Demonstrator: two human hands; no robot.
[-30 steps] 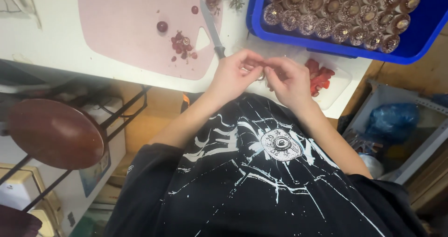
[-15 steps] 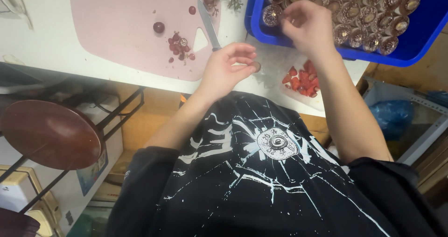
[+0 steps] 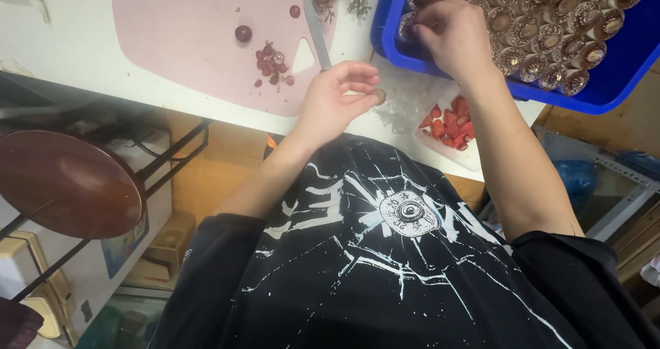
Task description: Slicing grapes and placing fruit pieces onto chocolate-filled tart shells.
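Left hand pinching small round grape beside knife, right hand clenched over blue tray; soft, slippery, easily crushed, so hold lightly at sides.

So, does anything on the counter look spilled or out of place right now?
Only small mess: cut fruit scraps lie scattered on the pink cutting board beside the knife. The blue tray of filled cups looks orderly.

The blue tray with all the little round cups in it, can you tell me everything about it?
The blue tray looks like plastic, with a raised rim. It sits at the table's far right corner, partly out of view. Inside stand rows of small round cups with frilly shiny wrappers and brown tops. The right hand reaches in over its near left corner.
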